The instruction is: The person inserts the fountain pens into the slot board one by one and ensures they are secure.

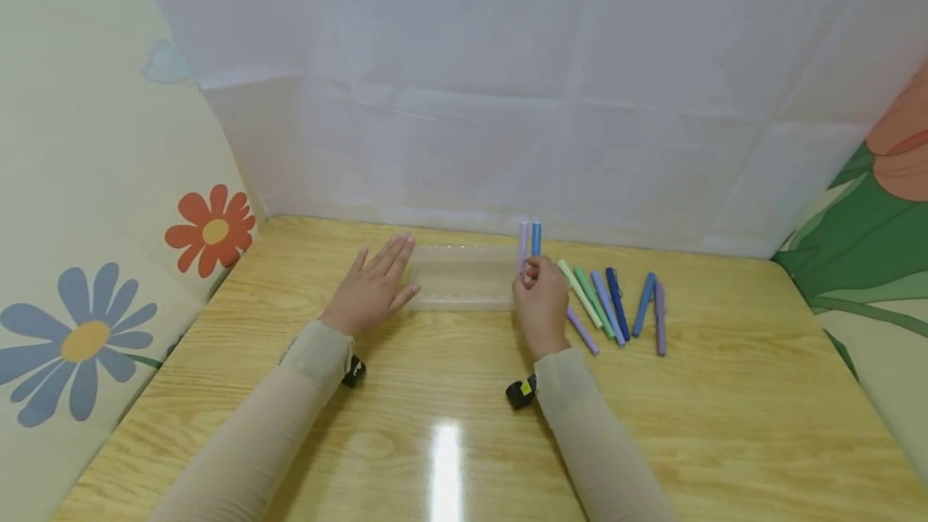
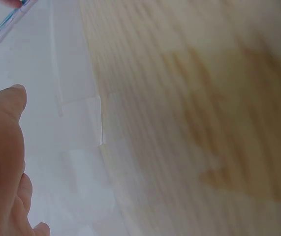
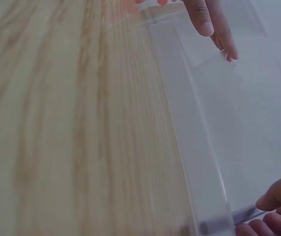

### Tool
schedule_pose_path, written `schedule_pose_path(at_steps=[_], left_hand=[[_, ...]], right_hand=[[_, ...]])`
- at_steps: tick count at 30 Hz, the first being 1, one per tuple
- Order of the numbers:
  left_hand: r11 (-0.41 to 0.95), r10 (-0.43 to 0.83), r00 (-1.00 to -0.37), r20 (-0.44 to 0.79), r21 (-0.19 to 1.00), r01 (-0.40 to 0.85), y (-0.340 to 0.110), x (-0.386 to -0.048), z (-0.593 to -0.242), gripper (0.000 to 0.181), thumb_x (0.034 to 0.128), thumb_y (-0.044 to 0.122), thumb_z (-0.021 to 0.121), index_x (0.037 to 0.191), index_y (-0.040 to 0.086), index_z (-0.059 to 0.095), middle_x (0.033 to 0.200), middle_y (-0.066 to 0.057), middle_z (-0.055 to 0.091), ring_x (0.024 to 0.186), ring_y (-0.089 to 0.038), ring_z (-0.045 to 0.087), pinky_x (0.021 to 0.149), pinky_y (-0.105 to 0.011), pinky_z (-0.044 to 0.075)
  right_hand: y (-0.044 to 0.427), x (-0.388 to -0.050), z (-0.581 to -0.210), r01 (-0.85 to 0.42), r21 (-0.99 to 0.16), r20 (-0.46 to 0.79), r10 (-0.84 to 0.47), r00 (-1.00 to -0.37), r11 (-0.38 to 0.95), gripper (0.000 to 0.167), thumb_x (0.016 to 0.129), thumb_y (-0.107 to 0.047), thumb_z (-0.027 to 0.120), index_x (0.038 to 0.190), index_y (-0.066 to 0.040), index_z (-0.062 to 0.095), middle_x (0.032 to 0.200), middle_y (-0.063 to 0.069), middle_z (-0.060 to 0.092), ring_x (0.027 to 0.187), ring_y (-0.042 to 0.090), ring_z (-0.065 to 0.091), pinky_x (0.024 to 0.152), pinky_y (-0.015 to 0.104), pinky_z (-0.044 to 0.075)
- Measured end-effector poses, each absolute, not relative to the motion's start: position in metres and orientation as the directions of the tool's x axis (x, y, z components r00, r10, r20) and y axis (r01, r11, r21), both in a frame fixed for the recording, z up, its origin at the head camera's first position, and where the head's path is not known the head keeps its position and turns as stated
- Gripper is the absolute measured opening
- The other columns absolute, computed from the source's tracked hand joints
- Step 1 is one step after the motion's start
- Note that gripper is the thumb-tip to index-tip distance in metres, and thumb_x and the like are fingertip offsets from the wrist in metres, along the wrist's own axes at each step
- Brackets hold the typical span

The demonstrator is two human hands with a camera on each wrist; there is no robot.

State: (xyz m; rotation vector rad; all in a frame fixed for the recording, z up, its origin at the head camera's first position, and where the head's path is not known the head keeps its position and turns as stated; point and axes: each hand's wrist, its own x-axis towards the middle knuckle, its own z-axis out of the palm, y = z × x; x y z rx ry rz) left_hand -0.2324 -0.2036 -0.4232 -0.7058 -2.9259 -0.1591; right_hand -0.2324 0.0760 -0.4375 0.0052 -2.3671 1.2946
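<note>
A clear plastic box (image 1: 464, 279) lies in the middle of the table. My left hand (image 1: 373, 284) is at its left end, fingers extended and thumb apart, with nothing in its grip; in the left wrist view the thumb (image 2: 7, 103) is over the box. At the right end, my right hand (image 1: 542, 300) pinches a light purple pen (image 1: 523, 242), whose lower end is in the box in the right wrist view. A blue pen (image 1: 536, 238) stands beside it, partly hidden behind the fingers, so I cannot tell if it is held too.
Several pens lie right of the box: pale green (image 1: 580, 294), green (image 1: 594, 302), periwinkle (image 1: 607, 308), dark blue (image 1: 619, 303), blue (image 1: 644, 304) and purple (image 1: 660, 318). Another purple pen (image 1: 583, 331) lies near the right hand. A white cloth (image 1: 471, 103) hangs behind the wooden table (image 1: 406, 425).
</note>
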Motion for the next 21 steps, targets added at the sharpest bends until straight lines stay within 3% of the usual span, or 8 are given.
schedule_pose_path(at_steps=[15,21], left_hand=[[0.893,0.433,-0.892,0.13,0.078,0.444,-0.204,-0.232,-0.421,0.078,0.108,0.044,0.044,0.162,0.0,0.008,0.169,-0.016,0.01,0.155,-0.033,0.011,0.122,-0.064,0.011],[0.89,0.437,-0.889,0.135,0.079,0.449,-0.203,-0.232,-0.422,0.078,0.1081,0.045,0.044,0.162,0.001,0.008,0.169,-0.015,0.01,0.155,-0.032,0.011,0.122,-0.064,0.011]], right_hand=[[0.087,-0.229,-0.427,-0.324,-0.765,0.459,0.118,-0.881,0.556,0.016,0.088,0.001,0.067,0.103,0.005,0.071,0.09,0.017,0.069,0.081,0.029,0.067,0.073,0.039,0.06],[0.105,-0.223,-0.418,-0.348,-0.759,0.45,0.058,-0.891,0.55,0.018,0.09,0.0,0.064,0.106,0.006,0.07,0.096,0.018,0.07,0.085,0.031,0.069,0.076,0.042,0.061]])
